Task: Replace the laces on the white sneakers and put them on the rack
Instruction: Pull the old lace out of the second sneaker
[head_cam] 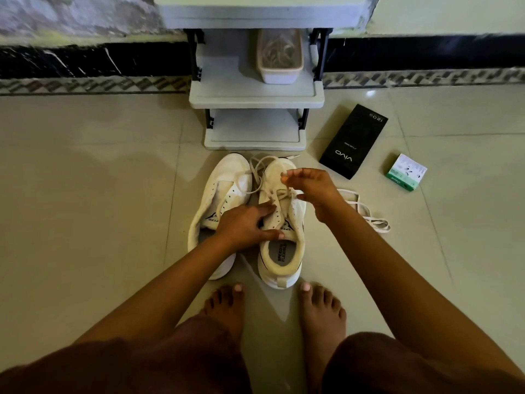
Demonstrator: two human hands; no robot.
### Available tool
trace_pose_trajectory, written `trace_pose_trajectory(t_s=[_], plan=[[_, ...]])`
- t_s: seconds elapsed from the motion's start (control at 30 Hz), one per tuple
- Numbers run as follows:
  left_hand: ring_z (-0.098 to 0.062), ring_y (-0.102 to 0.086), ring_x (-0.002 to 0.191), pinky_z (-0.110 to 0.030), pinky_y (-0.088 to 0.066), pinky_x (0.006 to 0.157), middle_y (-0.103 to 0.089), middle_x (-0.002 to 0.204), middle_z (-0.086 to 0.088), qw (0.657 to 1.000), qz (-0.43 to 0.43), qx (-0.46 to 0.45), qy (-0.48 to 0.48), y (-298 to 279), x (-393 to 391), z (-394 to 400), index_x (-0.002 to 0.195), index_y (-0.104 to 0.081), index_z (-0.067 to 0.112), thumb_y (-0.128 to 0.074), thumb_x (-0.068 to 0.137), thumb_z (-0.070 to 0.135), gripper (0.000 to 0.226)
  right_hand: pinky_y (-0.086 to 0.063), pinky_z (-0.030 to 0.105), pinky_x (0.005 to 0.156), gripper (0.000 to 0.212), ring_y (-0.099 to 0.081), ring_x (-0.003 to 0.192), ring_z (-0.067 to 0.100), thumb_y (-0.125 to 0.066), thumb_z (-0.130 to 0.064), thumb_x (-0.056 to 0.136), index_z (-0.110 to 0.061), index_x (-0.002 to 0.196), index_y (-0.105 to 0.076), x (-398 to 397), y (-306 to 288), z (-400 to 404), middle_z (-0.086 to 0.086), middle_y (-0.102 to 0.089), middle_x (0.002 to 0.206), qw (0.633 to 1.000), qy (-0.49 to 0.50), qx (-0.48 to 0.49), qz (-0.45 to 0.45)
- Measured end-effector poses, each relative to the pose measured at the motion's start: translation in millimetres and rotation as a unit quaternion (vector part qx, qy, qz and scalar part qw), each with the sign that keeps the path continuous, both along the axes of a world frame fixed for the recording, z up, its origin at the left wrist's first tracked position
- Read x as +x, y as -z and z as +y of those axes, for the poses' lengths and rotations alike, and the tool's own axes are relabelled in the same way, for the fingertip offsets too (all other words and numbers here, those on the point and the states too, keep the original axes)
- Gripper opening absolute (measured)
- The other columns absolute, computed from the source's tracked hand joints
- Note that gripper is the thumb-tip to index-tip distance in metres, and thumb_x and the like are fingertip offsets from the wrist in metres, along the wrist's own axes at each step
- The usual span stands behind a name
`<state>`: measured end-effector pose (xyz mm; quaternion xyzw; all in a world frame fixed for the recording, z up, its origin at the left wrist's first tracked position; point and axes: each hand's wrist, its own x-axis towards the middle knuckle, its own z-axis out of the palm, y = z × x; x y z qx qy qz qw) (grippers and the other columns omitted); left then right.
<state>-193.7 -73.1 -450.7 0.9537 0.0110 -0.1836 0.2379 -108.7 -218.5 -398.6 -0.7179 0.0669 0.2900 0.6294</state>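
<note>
bare feet (272, 311) behind white sneakers (281, 223) (both unlaced-ish)

Glossy tiled floor (85, 194), matt plastic rack (255, 98), soft cloth-lined white sneakers (281, 251), glossy cardboard box (352, 140).
</note>
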Motion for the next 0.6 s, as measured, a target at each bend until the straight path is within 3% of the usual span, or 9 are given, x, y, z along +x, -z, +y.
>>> trace_pose_trajectory(t_s=[0.07, 0.13, 0.17, 0.27, 0.33, 0.5, 0.53, 0.6], plan=[[-0.020, -0.054, 0.117, -0.027, -0.040, 0.084, -0.055, 0.134, 0.003, 1.000, -0.005, 0.000, -0.002, -0.3, 0.0, -0.4, 0.140, -0.039, 0.035, -0.058, 0.074, 0.070, 0.077, -0.047, 0.017, 0.067, 0.018, -0.058, 0.088, 0.012, -0.071, -0.010, 0.081, -0.010, 0.099, -0.068, 1.0, 9.8, 2.0, -0.003, -0.061, 0.090, 0.983, -0.075, -0.155, -0.068], [-0.020, -0.055, 0.115, -0.027, -0.041, 0.083, -0.057, 0.132, 0.003, 1.000, -0.016, 0.000, 0.002, -0.8, -0.3, -0.4, 0.139, -0.040, 0.036, -0.059, 0.074, 0.069, 0.076, -0.047, 0.028, 0.078, 0.031, -0.055, 0.099, 0.019, -0.072, -0.025, 0.080, -0.015, 0.109, -0.067, 1.1, 20.8, 2.9, 0.002, -0.056, 0.106, 0.885, -0.211, -0.380, -0.168], [-0.020, -0.056, 0.114, -0.028, -0.042, 0.083, -0.058, 0.130, 0.003, 1.000, -0.021, -0.001, 0.004, -1.2, -0.5, -0.5, 0.138, -0.041, 0.037, -0.059, 0.073, 0.069, 0.075, -0.047, 0.032, 0.080, 0.035, -0.055, 0.103, 0.022, -0.072, -0.031, 0.079, -0.016, 0.110, -0.067, 0.3, 24.4, 3.3, 0.005, -0.056, 0.111, 0.843, -0.240, -0.438, -0.200], [-0.020, -0.059, 0.108, -0.026, -0.042, 0.076, -0.062, 0.124, 0.003, 1.000, -0.028, -0.010, 0.005, -2.6, -1.2, -1.2, 0.135, -0.043, 0.037, -0.060, 0.073, 0.068, 0.072, -0.043, 0.030, 0.072, 0.034, -0.059, 0.098, 0.025, -0.068, -0.035, 0.080, -0.014, 0.107, -0.068, -5.2, 28.1, 10.1, 0.008, -0.060, 0.109, 0.781, -0.253, -0.499, -0.279], [-0.021, -0.060, 0.106, -0.024, -0.039, 0.073, -0.063, 0.123, 0.003, 0.999, -0.030, -0.015, 0.005, -2.7, -1.2, -2.0, 0.134, -0.045, 0.035, -0.061, 0.073, 0.067, 0.071, -0.040, 0.029, 0.066, 0.028, -0.061, 0.091, 0.025, -0.065, -0.030, 0.083, -0.009, 0.102, -0.066, -5.4, 27.3, 12.2, 0.008, -0.062, 0.103, 0.759, -0.243, -0.514, -0.316], [-0.020, -0.052, 0.120, -0.028, -0.042, 0.082, -0.052, 0.138, 0.004, 1.000, -0.014, -0.002, 0.007, -2.6, -2.2, -2.4, 0.140, -0.038, 0.034, -0.059, 0.074, 0.067, 0.077, -0.043, 0.032, 0.075, 0.027, -0.058, 0.091, 0.025, -0.055, -0.029, 0.090, -0.008, 0.103, -0.066, 0.1, 27.9, 0.7, 0.008, -0.059, 0.105, 0.744, -0.285, -0.502, -0.336], [-0.019, -0.050, 0.123, -0.030, -0.042, 0.087, -0.049, 0.141, 0.005, 1.000, -0.011, 0.000, 0.006, -2.0, -2.1, -2.2, 0.141, -0.037, 0.034, -0.059, 0.075, 0.067, 0.078, -0.043, 0.031, 0.076, 0.025, -0.057, 0.093, 0.024, -0.055, -0.027, 0.091, -0.008, 0.102, -0.067, 1.5, 26.8, -2.7, 0.007, -0.058, 0.104, 0.770, -0.291, -0.464, -0.327], [-0.019, -0.048, 0.126, -0.032, -0.043, 0.092, -0.047, 0.143, 0.007, 1.000, -0.004, -0.002, -0.004, -1.9, -2.2, -1.2, 0.141, -0.037, 0.035, -0.059, 0.074, 0.068, 0.078, -0.042, 0.022, 0.071, 0.015, -0.055, 0.091, 0.019, -0.056, -0.019, 0.092, -0.008, 0.094, -0.067, 3.3, 20.2, -8.5, 0.003, -0.056, 0.095, 0.898, -0.233, -0.291, -0.234]])
